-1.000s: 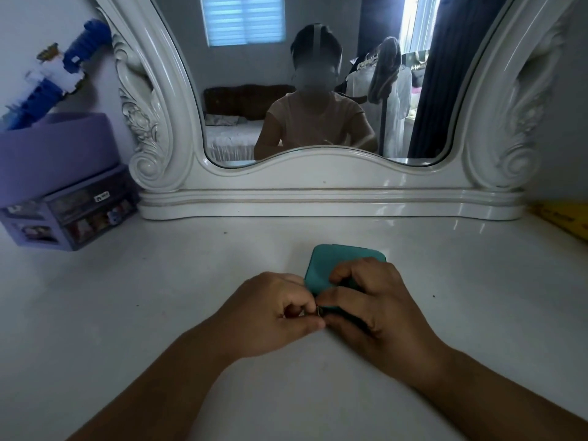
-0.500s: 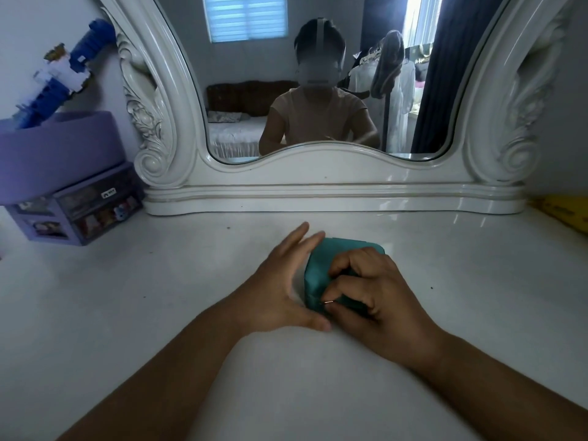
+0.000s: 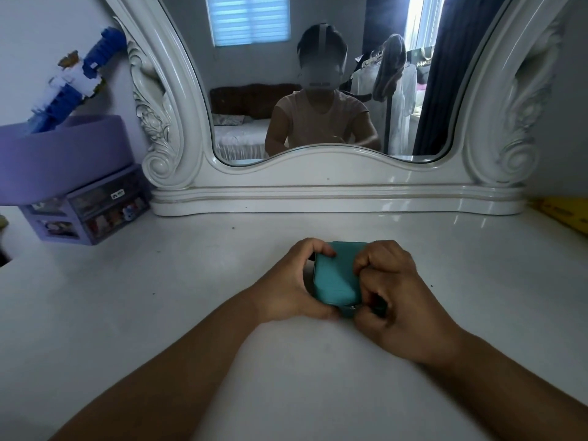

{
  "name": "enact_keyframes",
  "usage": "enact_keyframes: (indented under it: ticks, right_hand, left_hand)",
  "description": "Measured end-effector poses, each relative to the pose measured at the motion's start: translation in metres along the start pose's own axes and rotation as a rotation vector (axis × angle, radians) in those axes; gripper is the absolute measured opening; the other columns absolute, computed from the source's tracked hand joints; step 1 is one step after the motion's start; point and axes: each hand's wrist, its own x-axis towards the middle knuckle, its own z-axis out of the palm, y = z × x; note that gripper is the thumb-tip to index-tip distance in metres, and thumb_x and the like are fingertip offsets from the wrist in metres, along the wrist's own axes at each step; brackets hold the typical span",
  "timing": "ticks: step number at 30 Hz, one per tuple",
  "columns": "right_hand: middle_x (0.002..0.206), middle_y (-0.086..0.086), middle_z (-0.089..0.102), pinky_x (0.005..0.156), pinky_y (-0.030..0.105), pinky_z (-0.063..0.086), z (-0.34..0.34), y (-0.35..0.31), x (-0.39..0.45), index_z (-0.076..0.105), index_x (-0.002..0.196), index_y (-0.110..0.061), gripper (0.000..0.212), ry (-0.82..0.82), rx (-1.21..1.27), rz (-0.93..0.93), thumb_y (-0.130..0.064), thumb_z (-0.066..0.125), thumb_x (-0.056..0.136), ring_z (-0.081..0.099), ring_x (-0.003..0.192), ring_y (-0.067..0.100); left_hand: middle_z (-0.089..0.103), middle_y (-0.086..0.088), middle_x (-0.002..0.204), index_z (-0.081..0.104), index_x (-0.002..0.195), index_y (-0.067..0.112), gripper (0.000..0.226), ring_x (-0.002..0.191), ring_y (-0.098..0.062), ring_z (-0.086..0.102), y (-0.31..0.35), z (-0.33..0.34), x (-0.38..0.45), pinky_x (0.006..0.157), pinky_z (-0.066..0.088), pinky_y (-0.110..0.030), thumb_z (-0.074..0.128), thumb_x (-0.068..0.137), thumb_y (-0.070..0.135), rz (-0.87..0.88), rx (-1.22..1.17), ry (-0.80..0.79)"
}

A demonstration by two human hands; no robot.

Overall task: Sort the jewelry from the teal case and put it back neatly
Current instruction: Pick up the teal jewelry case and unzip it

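A small teal case (image 3: 335, 276) lies closed on the white vanity top (image 3: 159, 313), in the middle of the view. My left hand (image 3: 288, 286) grips its left side, fingers curled over the far corner and thumb along the near edge. My right hand (image 3: 393, 292) covers its right side, with fingers curled and pinching a small metal zipper pull (image 3: 350, 310) at the case's near right corner. No jewelry shows.
A large white carved mirror (image 3: 334, 186) stands along the back of the vanity. A purple drawer organizer (image 3: 86, 214) with a purple tub and a blue-and-white toy sits at the back left. A yellow object (image 3: 563, 214) lies at the right edge.
My left hand's straight fingers have curled round the case's left side. My right hand has shifted toward the near right corner, pinching the zipper pull. The case looks turned a little.
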Motion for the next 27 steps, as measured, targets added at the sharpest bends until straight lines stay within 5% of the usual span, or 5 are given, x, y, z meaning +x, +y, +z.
enact_keyframes:
  ticks: [4,7,16,23,27]
  right_hand:
    - [0.079,-0.006,0.052,0.083,0.033,0.032,-0.017,0.013,-0.01,0.043,0.051,-0.013,0.018,-0.004,-0.08,0.073,-0.016,0.061,0.053,0.049,0.084,0.015]
    - [0.082,-0.012,0.051,0.092,0.017,0.021,-0.02,0.021,-0.012,0.044,0.049,-0.016,0.019,-0.044,-0.052,0.163,-0.029,0.055,0.057,0.046,0.091,0.008]
    - [0.089,-0.022,0.044,0.092,0.02,0.016,-0.027,0.036,-0.015,0.065,0.063,-0.028,0.009,-0.224,-0.07,0.236,-0.032,0.061,0.069,0.035,0.101,-0.004]
    - [0.089,-0.002,0.051,0.086,0.03,0.015,-0.02,0.051,-0.009,0.071,0.08,-0.024,0.003,-0.143,-0.273,0.315,-0.025,0.071,0.078,0.044,0.101,0.021]
    - [0.087,-0.001,0.052,0.083,0.032,0.019,-0.011,0.053,-0.006,0.071,0.088,-0.024,0.014,-0.138,-0.225,0.334,-0.031,0.062,0.08,0.045,0.093,0.02]
  left_hand:
    - [0.046,0.005,0.12,0.042,0.109,0.039,0.074,0.11,-0.008,0.049,-0.001,-0.012,-0.007,0.082,0.046,-0.012,0.085,0.055,0.012,-0.029,0.008,-0.003]
    - [0.044,0.005,0.121,0.041,0.11,0.036,0.075,0.107,0.0,0.048,-0.003,-0.016,-0.009,0.078,0.044,-0.006,0.085,0.056,0.01,-0.023,0.004,0.017]
    - [0.049,0.009,0.115,0.039,0.103,0.043,0.072,0.109,-0.014,0.053,-0.002,-0.013,-0.005,0.091,0.051,-0.035,0.083,0.046,0.038,-0.035,-0.036,-0.042]
    - [0.048,0.007,0.116,0.039,0.104,0.04,0.072,0.105,-0.009,0.052,0.003,-0.02,-0.015,0.085,0.051,-0.025,0.085,0.053,0.018,-0.002,-0.043,-0.187]
    - [0.047,0.006,0.117,0.04,0.106,0.038,0.073,0.104,-0.004,0.052,0.003,-0.022,-0.019,0.083,0.048,-0.021,0.084,0.053,0.016,0.022,-0.085,-0.267]
